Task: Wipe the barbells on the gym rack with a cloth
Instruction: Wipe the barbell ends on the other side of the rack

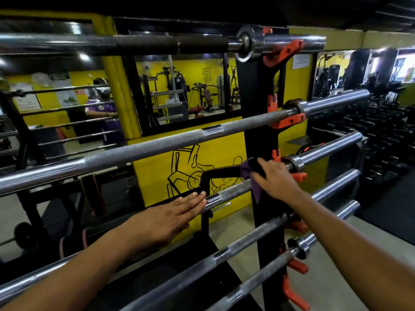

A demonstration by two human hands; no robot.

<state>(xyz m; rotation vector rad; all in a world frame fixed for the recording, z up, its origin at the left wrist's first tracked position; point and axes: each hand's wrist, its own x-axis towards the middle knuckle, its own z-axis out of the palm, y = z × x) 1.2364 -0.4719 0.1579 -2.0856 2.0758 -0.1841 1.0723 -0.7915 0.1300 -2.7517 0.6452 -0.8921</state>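
Purple cloth (pixel 252 173) against knurled barbell (pixel 231 191)
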